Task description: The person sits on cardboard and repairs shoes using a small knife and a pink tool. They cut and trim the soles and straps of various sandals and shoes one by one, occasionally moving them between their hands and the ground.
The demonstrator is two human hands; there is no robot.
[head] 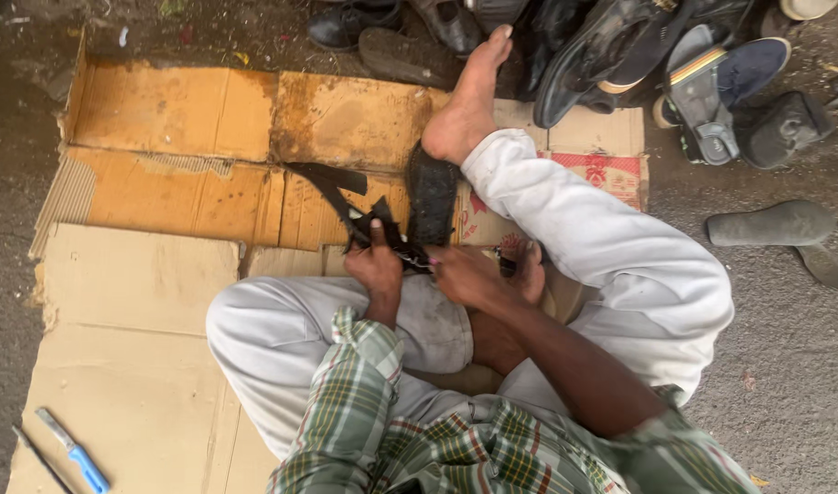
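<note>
Hands: two in view, both the person's own, meeting over the lap above the crossed legs.
Left hand [375, 265]: closed around a black strap piece [369, 222], thumb up along it, holding it upright against the knee.
Right hand [465, 274]: fingers curled tight at the lower end of the same strap; it seems to pinch a small dark tool, though the view is too dim there to be sure.
Strap piece: one, black, forked, its long arm [323, 178] reaching up and left over the cardboard, its lower end between the two hands.
Black sole [433, 197]: one, lying lengthwise on the cardboard just right of the strap, under the heel of the raised foot.
Bare feet: two; one foot [469, 101] stretched toward the shoe pile, the other [531, 270] tucked beside the right hand.
Cardboard sheets [163, 119]: several flattened pieces, at least four, overlapping to make a mat on the dirt ground.
Blue-handled knife [73, 451]: one, at the lower left on the cardboard, well apart from the hands.
Thin dark rod [39, 457]: one, just beside the knife.
Shoe pile [620, 55]: roughly eight shoes and sandals heaped along the top edge, mostly black.
Loose grey soles [774, 224]: two, lying on the ground at the right, near each other.
Clothing: one green checked shirt, one pair of pale trousers.
</note>
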